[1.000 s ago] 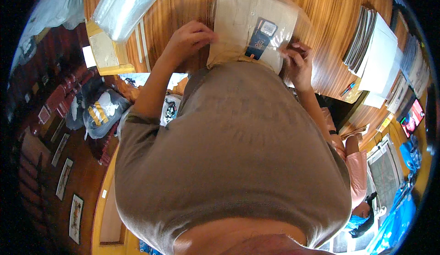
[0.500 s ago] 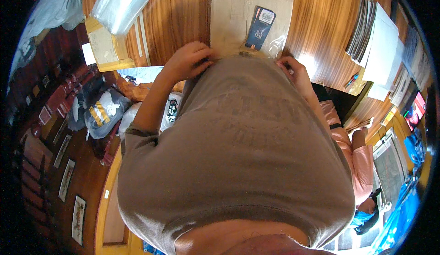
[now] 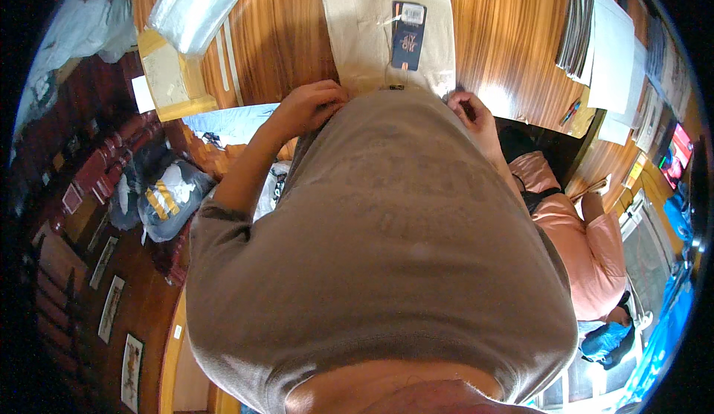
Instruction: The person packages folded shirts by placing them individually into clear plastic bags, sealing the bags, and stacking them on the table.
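A folded beige garment (image 3: 357, 23), inside a clear plastic bag (image 3: 450, 49), lies on the wooden table in front of me. On it rests a dark blue hang tag (image 3: 408, 38) with a white barcode label, its thin cord running toward me. My left hand (image 3: 314, 107) is closed at the near left corner of the bag, its fingertips partly hidden. At the near right corner, my right hand (image 3: 474, 113) has its fingers curled in a pinch on the bag's edge. My shirt front hides the near end of the packet.
Clear plastic sleeves (image 3: 197, 5) lie at the far left, above a wooden block (image 3: 175, 72). A stack of dark sheets (image 3: 576, 31) and white paper (image 3: 612, 49) sit to the right, with a pen (image 3: 571, 111) nearby. Another person in a pink top (image 3: 576, 250) is at my right.
The bagged garment has shifted left and turned, so the hang tag lies straighter. My hands stay at its near corners. The person on the right has shifted slightly in view.
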Motion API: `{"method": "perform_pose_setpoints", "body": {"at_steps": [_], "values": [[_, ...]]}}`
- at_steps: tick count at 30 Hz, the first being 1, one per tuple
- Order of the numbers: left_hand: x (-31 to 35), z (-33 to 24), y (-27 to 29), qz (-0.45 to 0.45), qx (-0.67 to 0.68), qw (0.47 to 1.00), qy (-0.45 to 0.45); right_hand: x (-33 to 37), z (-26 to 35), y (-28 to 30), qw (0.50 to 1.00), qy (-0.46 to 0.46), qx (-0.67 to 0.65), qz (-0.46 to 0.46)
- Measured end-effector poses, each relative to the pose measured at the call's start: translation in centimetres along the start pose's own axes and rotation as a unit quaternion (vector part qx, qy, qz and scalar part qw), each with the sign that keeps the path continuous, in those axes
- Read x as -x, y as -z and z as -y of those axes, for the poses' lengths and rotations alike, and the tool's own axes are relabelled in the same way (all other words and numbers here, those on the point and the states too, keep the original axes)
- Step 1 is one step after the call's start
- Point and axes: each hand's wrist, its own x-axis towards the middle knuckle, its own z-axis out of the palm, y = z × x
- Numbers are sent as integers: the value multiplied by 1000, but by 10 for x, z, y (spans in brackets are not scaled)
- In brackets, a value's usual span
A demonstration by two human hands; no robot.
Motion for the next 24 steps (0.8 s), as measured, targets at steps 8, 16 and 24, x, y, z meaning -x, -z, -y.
{"method": "perform_pose_setpoints", "body": {"at_steps": [8,16,24], "values": [[-89,-69,3,-158,-215,960,-86,-61,47,0,989,-2,-100,-106],[-155,-57,0,-168,-166,960,-153,-104,75,-23,972,-189,-139,-31],[-129,-107,-31,-109,-285,904,-301,-136,34,-81,963,146,108,-200]]}}
